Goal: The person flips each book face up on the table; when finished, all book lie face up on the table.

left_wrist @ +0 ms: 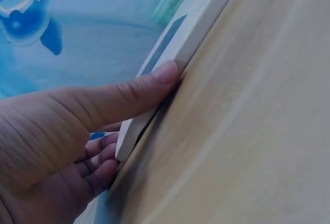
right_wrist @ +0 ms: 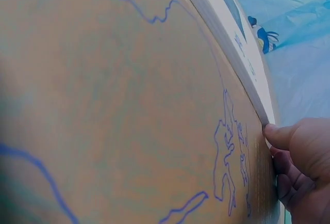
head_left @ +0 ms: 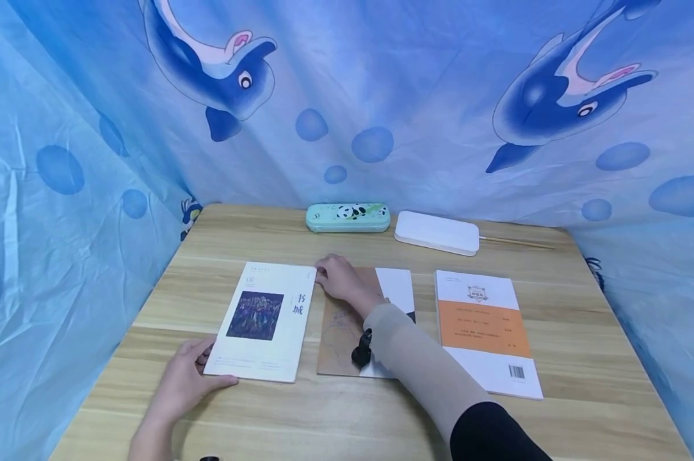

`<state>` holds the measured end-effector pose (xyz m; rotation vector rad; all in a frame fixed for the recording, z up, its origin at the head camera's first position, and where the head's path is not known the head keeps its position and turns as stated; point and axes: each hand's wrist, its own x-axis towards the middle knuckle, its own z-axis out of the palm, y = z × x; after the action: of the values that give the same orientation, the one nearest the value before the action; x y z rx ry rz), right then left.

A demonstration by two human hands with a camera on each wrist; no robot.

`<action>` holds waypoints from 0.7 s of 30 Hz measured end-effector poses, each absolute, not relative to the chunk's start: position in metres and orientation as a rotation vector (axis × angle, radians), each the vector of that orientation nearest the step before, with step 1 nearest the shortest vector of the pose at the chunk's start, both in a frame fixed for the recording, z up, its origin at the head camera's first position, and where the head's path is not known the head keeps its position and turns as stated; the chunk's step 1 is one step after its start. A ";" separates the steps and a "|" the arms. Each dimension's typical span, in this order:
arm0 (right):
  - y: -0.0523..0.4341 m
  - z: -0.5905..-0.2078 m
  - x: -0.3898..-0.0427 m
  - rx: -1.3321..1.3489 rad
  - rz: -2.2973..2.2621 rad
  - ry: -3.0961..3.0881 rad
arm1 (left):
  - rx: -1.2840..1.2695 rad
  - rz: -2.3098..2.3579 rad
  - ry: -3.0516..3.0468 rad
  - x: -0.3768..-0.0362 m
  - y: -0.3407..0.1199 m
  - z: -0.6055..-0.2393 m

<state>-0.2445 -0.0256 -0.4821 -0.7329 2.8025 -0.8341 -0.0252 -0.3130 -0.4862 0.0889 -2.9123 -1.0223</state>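
Note:
A white book (head_left: pixel 266 358) with a dark picture and Chinese characters on its cover lies at the left of the wooden table. At its lower left corner, my left hand (head_left: pixel 185 378) holds it, thumb along the near edge and fingers at the left side. The left wrist view shows that thumb (left_wrist: pixel 139 87) pressed to the edge of the book. My right hand (head_left: pixel 344 282) grips the upper right corner, thumb and curled fingers at the edge in the right wrist view. Beneath my right forearm lies a brown and white book (head_left: pixel 338 346), partly hidden.
An orange and white book (head_left: pixel 485 326) lies at the right. Along the back are a mint pencil case (head_left: pixel 347 219) with a panda and a white flat case (head_left: pixel 436 232), a thin stick (head_left: pixel 516 242) extending from it. Blue dolphin-print cloth (head_left: pixel 381 96) surrounds the table (head_left: pixel 335 422).

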 end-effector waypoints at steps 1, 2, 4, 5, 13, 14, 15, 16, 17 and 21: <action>-0.026 -0.482 -0.245 -0.732 -0.823 2.804 | 0.084 -1.011 -2.902 -0.025 -0.312 -0.487; -0.027 -0.482 -0.245 -0.731 -0.815 2.804 | 0.078 -0.998 -2.892 -0.025 -0.311 -0.488; -0.028 -0.481 -0.246 -0.738 -0.798 2.807 | 0.067 -0.977 -2.877 -0.025 -0.310 -0.489; -0.028 -0.481 -0.247 -0.746 -0.786 2.809 | 0.069 -0.971 -2.878 -0.025 -0.309 -0.490; -0.018 -0.481 -0.251 -0.847 -0.859 2.761 | 0.114 -1.001 -2.957 -0.028 -0.308 -0.487; -0.016 -0.480 -0.251 -0.872 -0.879 2.748 | 0.116 -1.004 -2.963 -0.029 -0.306 -0.486; -0.013 -0.479 -0.251 -0.895 -0.900 2.733 | 0.120 -1.009 -2.966 -0.030 -0.305 -0.486; -0.010 -0.478 -0.251 -0.917 -0.914 2.722 | 0.124 -1.010 -2.966 -0.030 -0.303 -0.485; -0.008 -0.477 -0.250 -0.933 -0.926 2.709 | 0.128 -0.999 -2.965 -0.031 -0.301 -0.485; 0.003 -0.473 -0.246 -0.939 -0.916 2.709 | 0.112 -0.947 -2.928 -0.034 -0.293 -0.484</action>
<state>-0.2464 0.0035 -0.4734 -0.9395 2.7092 -0.9157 -0.0342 -0.2934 -0.4839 0.1121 -2.9279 -0.9467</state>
